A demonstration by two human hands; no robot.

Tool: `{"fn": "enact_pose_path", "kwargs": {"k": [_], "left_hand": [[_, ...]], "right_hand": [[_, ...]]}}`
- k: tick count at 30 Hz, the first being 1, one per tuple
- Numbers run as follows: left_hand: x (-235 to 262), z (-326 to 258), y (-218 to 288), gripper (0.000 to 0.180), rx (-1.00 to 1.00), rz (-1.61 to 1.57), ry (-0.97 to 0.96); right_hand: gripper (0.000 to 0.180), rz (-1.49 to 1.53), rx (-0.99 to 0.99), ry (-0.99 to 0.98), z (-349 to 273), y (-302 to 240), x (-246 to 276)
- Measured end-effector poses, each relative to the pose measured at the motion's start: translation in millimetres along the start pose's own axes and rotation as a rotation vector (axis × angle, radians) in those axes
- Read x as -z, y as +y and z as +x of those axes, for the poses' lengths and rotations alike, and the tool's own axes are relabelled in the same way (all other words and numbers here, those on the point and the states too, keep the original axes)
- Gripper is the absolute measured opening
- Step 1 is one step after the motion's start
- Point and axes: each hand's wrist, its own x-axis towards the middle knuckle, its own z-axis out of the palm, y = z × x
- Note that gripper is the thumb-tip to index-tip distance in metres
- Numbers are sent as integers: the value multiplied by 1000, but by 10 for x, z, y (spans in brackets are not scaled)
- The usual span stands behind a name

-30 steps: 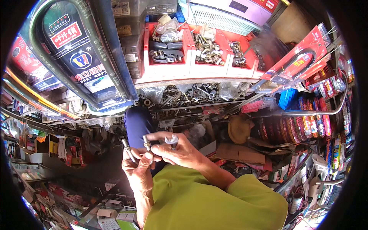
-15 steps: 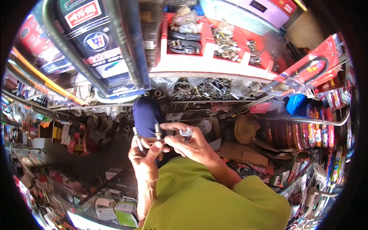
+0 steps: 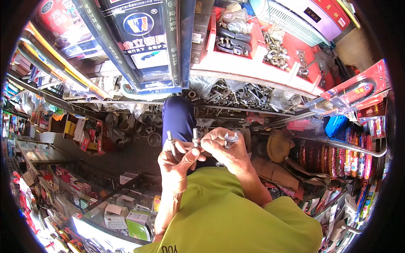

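At the centre of the frame our left hand (image 3: 177,158) grips two bolts (image 3: 195,137) upright. Our right hand (image 3: 221,147) pinches the nearer bolt's shank while curled around a small wrench (image 3: 231,138). We judge the fitting barely begun: both bolts look bare.

shelf (image 3: 236,71): white | on it: red bins (image 3: 270,46) of bolts | below: loose nuts and bolts (image 3: 236,95)

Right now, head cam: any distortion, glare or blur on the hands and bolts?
Head view: strong fisheye, shelf edges bow toward a black rim. Hard sunlight, bright patches on the red tray. Left hand, right hand and the two bolts are sharp; no motion blur.
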Motion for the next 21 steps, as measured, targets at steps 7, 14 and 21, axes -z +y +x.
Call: {"fn": "enact_pose_path", "kwargs": {"k": [7,14,21], "left_hand": [[48,5,50,28,51,-200,-70],[-24,-10,43,26,70,-80,-67],[6,-19,85,31,27,-27,-89]], "right_hand": [[15,-262,-93,163,193,320,246],[15,-130,-242,119,106,64,182],[16,-290,-43,2,179,82,108]]}}
